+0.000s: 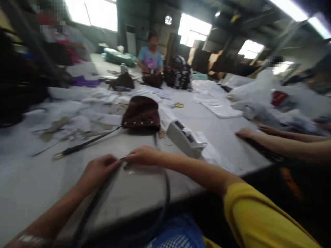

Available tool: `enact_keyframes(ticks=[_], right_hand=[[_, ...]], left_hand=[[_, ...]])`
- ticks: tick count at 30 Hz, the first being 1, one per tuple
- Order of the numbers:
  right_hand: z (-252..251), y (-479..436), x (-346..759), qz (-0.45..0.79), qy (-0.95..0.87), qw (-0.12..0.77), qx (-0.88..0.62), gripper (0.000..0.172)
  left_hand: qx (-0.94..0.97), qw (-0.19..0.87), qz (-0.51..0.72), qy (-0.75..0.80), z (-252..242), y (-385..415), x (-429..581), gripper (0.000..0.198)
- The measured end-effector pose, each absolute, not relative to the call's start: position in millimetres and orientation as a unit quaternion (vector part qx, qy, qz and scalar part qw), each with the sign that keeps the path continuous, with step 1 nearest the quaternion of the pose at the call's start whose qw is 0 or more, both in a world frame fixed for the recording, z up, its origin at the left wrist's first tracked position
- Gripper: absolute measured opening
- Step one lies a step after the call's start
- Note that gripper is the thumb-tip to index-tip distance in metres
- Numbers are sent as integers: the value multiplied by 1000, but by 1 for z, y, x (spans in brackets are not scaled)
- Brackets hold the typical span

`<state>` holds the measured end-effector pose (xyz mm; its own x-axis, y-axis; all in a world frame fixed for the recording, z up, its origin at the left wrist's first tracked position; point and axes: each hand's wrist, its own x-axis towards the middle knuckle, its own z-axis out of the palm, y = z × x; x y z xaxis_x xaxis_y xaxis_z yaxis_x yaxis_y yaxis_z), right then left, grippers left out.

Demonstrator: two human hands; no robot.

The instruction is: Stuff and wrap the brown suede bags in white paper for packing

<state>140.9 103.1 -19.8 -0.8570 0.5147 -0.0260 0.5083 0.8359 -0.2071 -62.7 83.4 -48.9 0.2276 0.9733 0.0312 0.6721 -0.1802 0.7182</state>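
Note:
My left hand (97, 170) and my right hand (143, 155) meet over the near part of the table, fingertips pinching a dark bag strap (167, 189) between them. From my hands the strap hangs in a long loop over the table's front edge and rises on the right toward a brown drawstring bag (141, 112). That bag lies just beyond my hands, with metal eyelets along its near edge. A second dark strap piece (89, 143) runs out from it to the left and ends in a metal clasp (58, 156). Motion blur hides the finer detail at my fingertips.
Right of the bag stands a grey tape dispenser-like device (184, 137). Yellow-handled scissors (178, 105) lie farther back. Paper and scraps (62, 127) cover the left side. A co-worker's arms (279, 137) reach in from the right; another person (151, 60) is across the table (207, 127).

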Motion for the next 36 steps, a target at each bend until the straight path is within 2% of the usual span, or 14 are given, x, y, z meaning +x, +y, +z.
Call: enact_keyframes(ticks=[2,4,7,14,17,21,24,30,36], right_hand=[[-31,105,140,139,-936,100,-309,19],[-35,101,139,188,-901,147,-362,25],[-32,93,135,230,-864,151,-421,34],[-33,96,118,224,-824,143,-500,32],[-37,97,111,253,-797,170,-521,29],[-43,89,104,295,-770,229,-517,17],[-45,81,105,328,-759,258,-499,18],[-41,75,118,372,-800,233,-410,32],[-37,73,144,215,-877,177,-392,24]], left_hand=[[721,305,236,575,-48,71,-81,34],[714,331,250,563,-46,67,-84,33],[700,351,270,560,-43,66,-79,29],[680,287,325,591,-44,56,-70,18],[673,273,337,599,-46,53,-63,18],[669,271,345,600,-44,52,-56,21],[675,274,340,595,-41,53,-55,23],[694,282,314,583,-42,65,-57,27],[730,272,299,550,-44,70,-52,15]])
